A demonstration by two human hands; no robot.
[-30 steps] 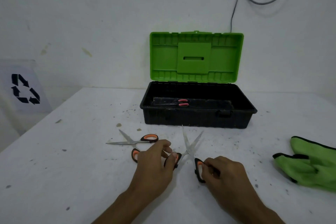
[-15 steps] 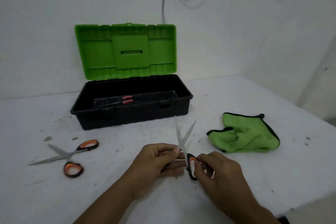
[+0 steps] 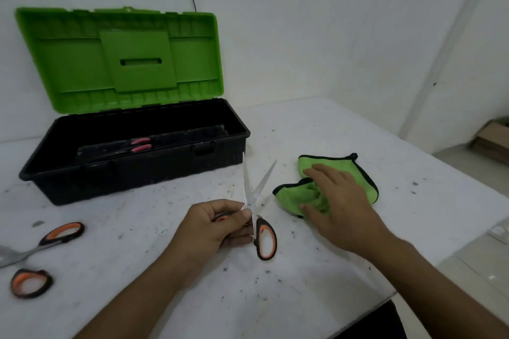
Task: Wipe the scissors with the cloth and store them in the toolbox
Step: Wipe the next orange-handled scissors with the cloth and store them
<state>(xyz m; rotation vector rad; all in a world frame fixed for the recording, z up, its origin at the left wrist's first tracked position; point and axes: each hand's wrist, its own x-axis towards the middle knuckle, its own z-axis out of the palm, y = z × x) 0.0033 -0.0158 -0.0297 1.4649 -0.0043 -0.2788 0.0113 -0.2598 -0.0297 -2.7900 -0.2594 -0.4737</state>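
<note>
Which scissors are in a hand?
The orange-handled scissors at centre, gripped by the left hand; another pair lies far left, a third inside the black toolbox.

Right hand (image 3: 338, 201) is off the free loop of the steel scissors with black-and-orange handles (image 3: 259, 224) now. It's over on the crumpled green cloth with black trim (image 3: 292, 197), fingers spread on top. Left hand (image 3: 217, 226) grips the scissors alone, blades apart.
</note>
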